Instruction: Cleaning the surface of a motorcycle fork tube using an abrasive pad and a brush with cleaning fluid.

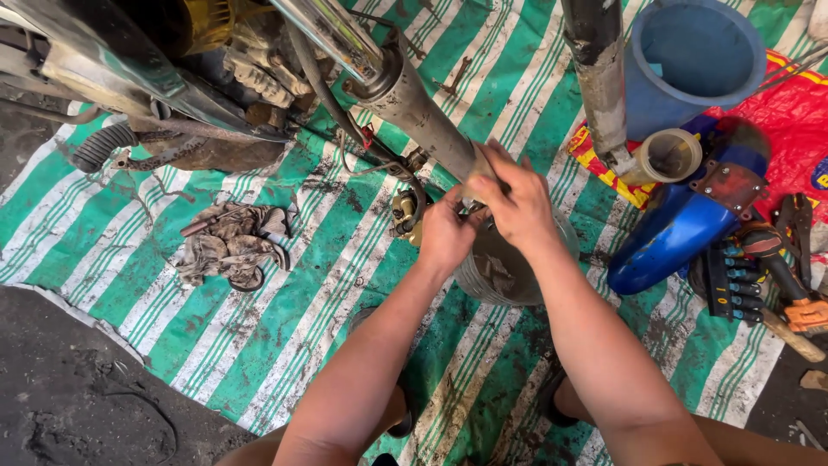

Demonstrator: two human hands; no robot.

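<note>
A dirty grey fork tube (412, 105) slants down from the motorcycle front at the upper left. My right hand (516, 200) closes around its lower end. My left hand (448, 231) grips just beside it, fingers curled at the same spot; what sits under the fingers is hidden. Below both hands stands a greasy metal bowl (498, 276). A brass-coloured fitting (404, 212) hangs on a cable left of my left hand.
A green and white striped tarp (285, 302) covers the ground. An oily rag (231, 245) lies left. A second fork leg (599, 78), a blue bucket (690, 60), a blue mudguard (690, 223), a socket rack (733, 278) and pliers (789, 293) crowd the right.
</note>
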